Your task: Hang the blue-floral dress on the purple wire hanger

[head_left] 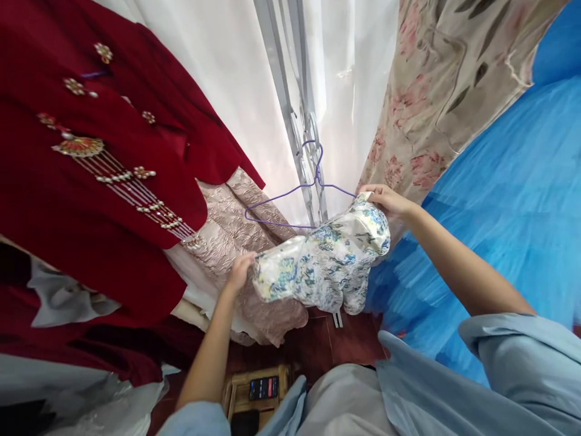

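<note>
A white garment with a blue and yellow floral print (pixel 327 260) is stretched between my two hands. My left hand (pixel 240 271) pinches its left end. The upper right edge is gripped by my right hand (pixel 385 198), fingers closed on the cloth. Just behind the garment, a purple wire hanger (pixel 279 197) hangs from a grey metal rack (pixel 290 103). The hanger's right arm runs to the garment near my right hand; whether it is inside the cloth I cannot tell.
To the left hang a dark red velvet garment (pixel 167 127) with beaded ornaments and a pink embroidered one (pixel 231 218). A beige floral dress (pixel 422 109) and a blue gown (pixel 512 194) are on the right. A phone (pixel 263 388) lies on a wooden stool (pixel 236 383) below.
</note>
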Demonstrator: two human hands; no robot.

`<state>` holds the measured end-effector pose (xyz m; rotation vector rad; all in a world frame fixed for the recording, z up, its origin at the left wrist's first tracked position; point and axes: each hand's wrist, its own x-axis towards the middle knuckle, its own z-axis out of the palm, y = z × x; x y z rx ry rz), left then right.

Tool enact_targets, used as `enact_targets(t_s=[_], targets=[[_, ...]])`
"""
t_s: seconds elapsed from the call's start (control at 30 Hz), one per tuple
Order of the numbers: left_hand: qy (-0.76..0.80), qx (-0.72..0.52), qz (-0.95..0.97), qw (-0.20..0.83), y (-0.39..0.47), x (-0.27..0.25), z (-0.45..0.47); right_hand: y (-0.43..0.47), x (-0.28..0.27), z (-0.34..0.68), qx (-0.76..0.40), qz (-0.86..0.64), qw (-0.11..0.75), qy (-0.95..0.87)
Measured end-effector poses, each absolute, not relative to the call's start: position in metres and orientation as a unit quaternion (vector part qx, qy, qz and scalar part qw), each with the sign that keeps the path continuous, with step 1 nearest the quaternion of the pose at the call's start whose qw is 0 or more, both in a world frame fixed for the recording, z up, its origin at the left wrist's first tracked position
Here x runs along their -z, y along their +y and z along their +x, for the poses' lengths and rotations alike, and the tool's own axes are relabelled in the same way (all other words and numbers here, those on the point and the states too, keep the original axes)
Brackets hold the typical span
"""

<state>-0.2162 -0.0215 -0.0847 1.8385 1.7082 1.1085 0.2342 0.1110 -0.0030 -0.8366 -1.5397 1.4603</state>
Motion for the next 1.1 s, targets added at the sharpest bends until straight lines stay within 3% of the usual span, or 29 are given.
enact_targets(t_s=[0.2, 0.33, 0.43, 0.6, 0.87, 1.0, 1.1], targets=[[0.606, -0.467, 0.637, 0.099, 0.072, -0.030, -0.248, 0.108, 0.003, 0.231, -0.568, -0.364, 0.400, -0.621], [0.521, -0.473, 0.707, 0.067, 0.098, -0.078, -0.211, 0.109, 0.010, 0.227, -0.541, -0.396, 0.458, -0.584], [0.522, -0.398, 0.754, 0.029, 0.086, -0.069, -0.177, 0.113, 0.022, 0.230, -0.449, -0.464, 0.489, -0.587], [0.547, -0.328, 0.768, -0.058, 0.051, -0.033, -0.142, 0.118, 0.031, 0.230, -0.351, -0.550, 0.471, -0.594], [0.558, -0.317, 0.752, -0.152, 0.030, -0.041, -0.101, 0.126, -0.029, 0.191, -0.228, -0.583, 0.491, -0.606], [0.527, -0.313, 0.772, -0.169, 0.030, -0.068, -0.070, 0.126, -0.038, 0.210, -0.251, -0.591, 0.530, -0.554], [0.496, -0.307, 0.795, -0.167, 0.034, -0.074, -0.053, 0.104, -0.022, 0.238, -0.370, -0.565, 0.522, -0.521]])
